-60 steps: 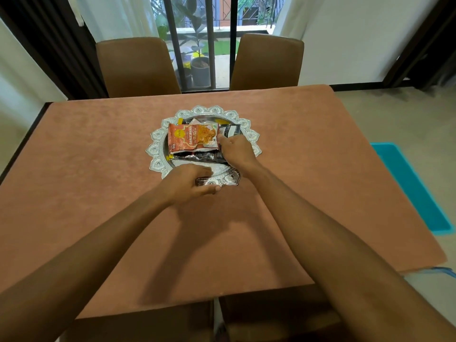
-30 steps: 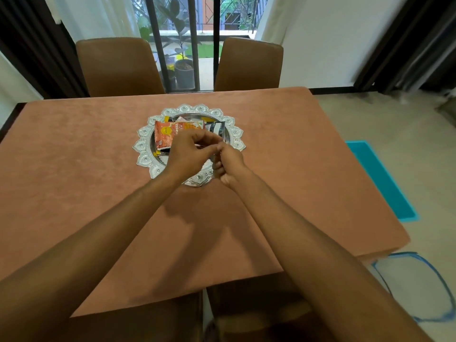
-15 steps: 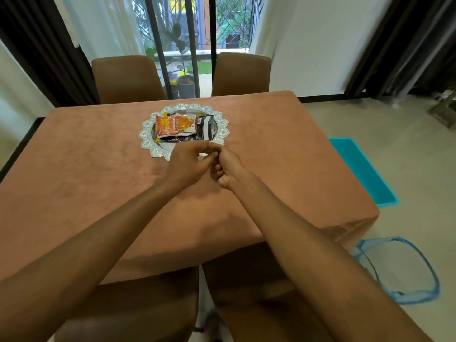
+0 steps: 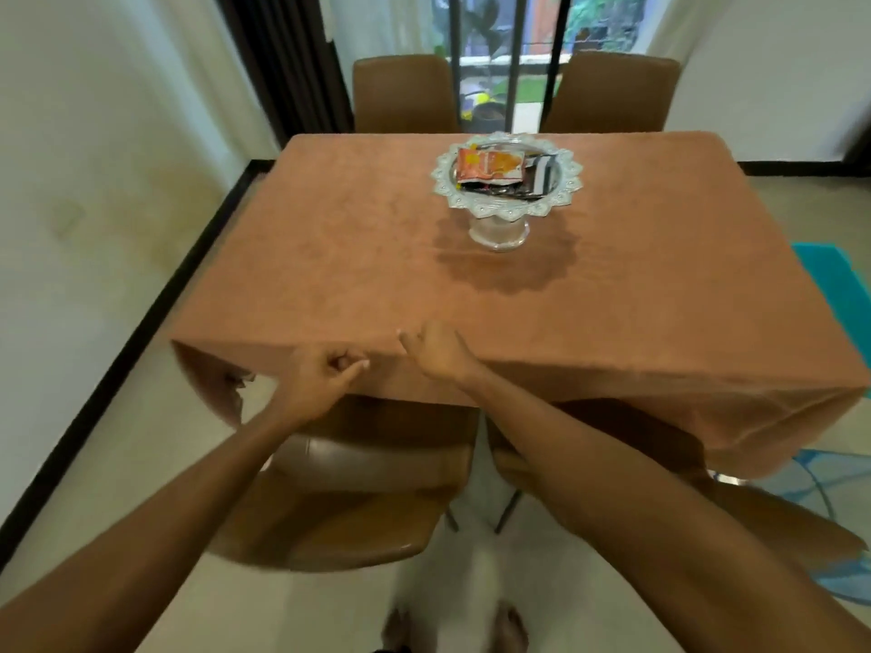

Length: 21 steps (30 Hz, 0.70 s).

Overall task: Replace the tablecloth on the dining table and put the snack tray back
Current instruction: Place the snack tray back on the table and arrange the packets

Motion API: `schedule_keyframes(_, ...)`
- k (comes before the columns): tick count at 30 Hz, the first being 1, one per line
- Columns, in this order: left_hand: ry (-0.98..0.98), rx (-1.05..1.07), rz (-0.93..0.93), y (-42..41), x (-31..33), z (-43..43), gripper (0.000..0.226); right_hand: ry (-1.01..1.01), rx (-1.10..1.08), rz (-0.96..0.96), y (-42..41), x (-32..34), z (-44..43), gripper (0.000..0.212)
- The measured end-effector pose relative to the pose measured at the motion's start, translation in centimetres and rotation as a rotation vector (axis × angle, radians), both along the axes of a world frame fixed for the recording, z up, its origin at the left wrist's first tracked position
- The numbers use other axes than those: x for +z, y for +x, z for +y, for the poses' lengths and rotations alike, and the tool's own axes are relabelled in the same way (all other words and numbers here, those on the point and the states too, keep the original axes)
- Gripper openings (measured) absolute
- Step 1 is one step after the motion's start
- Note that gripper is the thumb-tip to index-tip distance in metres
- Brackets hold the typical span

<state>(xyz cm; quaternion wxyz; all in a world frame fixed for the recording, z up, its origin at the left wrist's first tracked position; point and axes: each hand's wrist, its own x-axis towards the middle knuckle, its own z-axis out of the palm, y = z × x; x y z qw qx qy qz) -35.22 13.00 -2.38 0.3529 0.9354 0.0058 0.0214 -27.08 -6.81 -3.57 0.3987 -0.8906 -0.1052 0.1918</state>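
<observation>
Since half a second ago the view has pulled back from the table, and both hands have come away from the tray to the near edge of the surface. The left hand (image 4: 325, 372) sits just in front of the overhang with its fingers curled into a loose fist, thumb against the forefinger. Nothing shows in it, and I cannot tell whether it pinches a bit of cloth. The right hand (image 4: 436, 351) lies at the near edge just beside it, fingers bent down over the fold and one digit sticking out to the left. Whether it grips the fabric is also unclear.

The brown tablecloth (image 4: 353, 256) covers the whole top and hangs down on the near and left sides. The silver snack tray (image 4: 443, 181) stands on its foot towards the far middle of the surface, with an orange packet (image 4: 490, 166) and darker packets lying in it.

Both parts of the task look essentially done, so this reads as a last check or straightening of the near hem. A next move, if any, would be a light tug or smoothing along that edge, gentle enough not to drag the cloth and shift the footed tray, which could tip.
</observation>
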Motion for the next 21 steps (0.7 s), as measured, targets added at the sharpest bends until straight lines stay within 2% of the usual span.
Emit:
schedule_keyframes(3, 0.137, 0.094, 0.092, -7.7, -1.6, 8.2, 0.012, -0.04, 0.14, 0.048, -4.4, -2.1, 6.4, 0.048)
schedule_keyframes(8, 0.163, 0.332, 0.199, -19.6, -5.2, 24.0, 0.006, -0.146, 0.328, 0.004, -11.5, -4.6, 21.0, 0.054)
schedule_keyframes(13, 0.025, 0.502, 0.338, -28.8, -8.4, 35.9, 0.009, -0.351, 0.524, -0.122, -15.9, -4.9, 34.4, 0.039)
schedule_keyframes(18, -0.108, 0.635, 0.437, -35.8, -9.8, 44.8, 0.012, -0.389, 0.639, -0.22, -18.9, -4.9, 46.9, 0.05)
schedule_keyframes(21, -0.129, 0.637, 0.516, -36.4, -10.6, 47.0, 0.017, -0.439, 0.648, -0.203, -18.7, -6.3, 49.9, 0.053)
